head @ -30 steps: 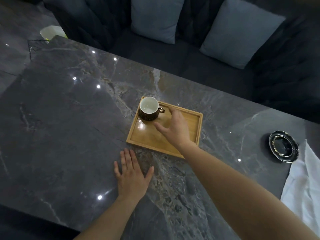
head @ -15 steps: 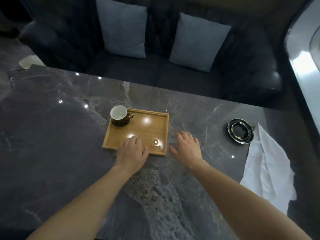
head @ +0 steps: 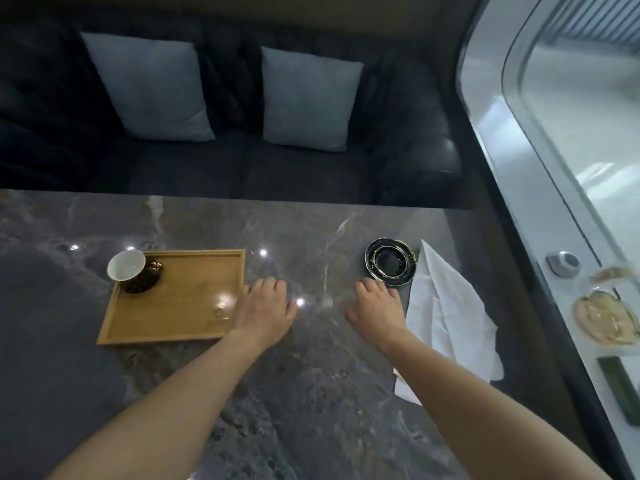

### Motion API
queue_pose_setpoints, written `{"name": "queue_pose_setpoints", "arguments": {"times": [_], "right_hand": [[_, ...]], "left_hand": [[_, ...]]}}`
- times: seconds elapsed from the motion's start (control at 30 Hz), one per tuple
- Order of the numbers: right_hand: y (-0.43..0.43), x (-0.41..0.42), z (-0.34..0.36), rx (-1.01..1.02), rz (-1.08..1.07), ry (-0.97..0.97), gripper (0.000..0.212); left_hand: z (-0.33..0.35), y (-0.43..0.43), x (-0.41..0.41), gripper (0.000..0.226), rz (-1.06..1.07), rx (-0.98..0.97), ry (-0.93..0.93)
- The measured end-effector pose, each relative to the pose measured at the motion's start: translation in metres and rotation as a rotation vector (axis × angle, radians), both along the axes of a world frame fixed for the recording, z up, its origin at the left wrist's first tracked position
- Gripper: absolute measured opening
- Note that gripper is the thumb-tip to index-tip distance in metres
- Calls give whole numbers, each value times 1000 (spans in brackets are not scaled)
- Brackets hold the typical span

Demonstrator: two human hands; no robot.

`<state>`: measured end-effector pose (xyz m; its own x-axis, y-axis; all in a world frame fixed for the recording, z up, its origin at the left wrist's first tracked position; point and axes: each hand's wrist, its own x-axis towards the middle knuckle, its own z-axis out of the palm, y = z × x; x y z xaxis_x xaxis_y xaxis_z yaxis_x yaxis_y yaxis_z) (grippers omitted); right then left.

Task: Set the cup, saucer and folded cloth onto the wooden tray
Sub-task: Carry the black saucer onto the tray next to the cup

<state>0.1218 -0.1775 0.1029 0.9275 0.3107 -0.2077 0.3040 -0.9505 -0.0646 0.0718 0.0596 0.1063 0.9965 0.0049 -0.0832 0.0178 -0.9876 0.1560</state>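
Though unlabelled, cup (head: 131, 274) on tray (head: 180, 306).

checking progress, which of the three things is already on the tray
The cup, standing upright in the far left corner of the wooden tray. The saucer and the white cloth lie on the table to the right, off the tray.

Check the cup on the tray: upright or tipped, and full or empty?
Upright and empty. The cup stands in the far left corner of the wooden tray, mouth up, its white inside bare.
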Motion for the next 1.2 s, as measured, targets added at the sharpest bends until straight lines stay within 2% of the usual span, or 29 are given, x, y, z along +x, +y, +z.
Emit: {"name": "queue_pose_setpoints", "arguments": {"times": [0.4,0.57,0.83,0.93,1.07,1.2], "right_hand": [[-116,67,-18,21,-194,-5,21],[-139,94,-31,25,-210,7,32],[-155,121,-55,76,-222,111,47],[-157,124,-61,139,-216,167,47],[-153,125,-66,241,-244,217,35],[-147,122,-68,407,-313,275,24]], "left_hand": [[-25,-108,82,30,-63,1,48],[-47,-140,112,32,-48,-120,90],[-77,-173,143,41,29,-167,150],[-84,-179,143,47,54,-166,132],[-87,-182,141,53,88,-239,138],[-87,-187,135,46,137,-303,120]]}}
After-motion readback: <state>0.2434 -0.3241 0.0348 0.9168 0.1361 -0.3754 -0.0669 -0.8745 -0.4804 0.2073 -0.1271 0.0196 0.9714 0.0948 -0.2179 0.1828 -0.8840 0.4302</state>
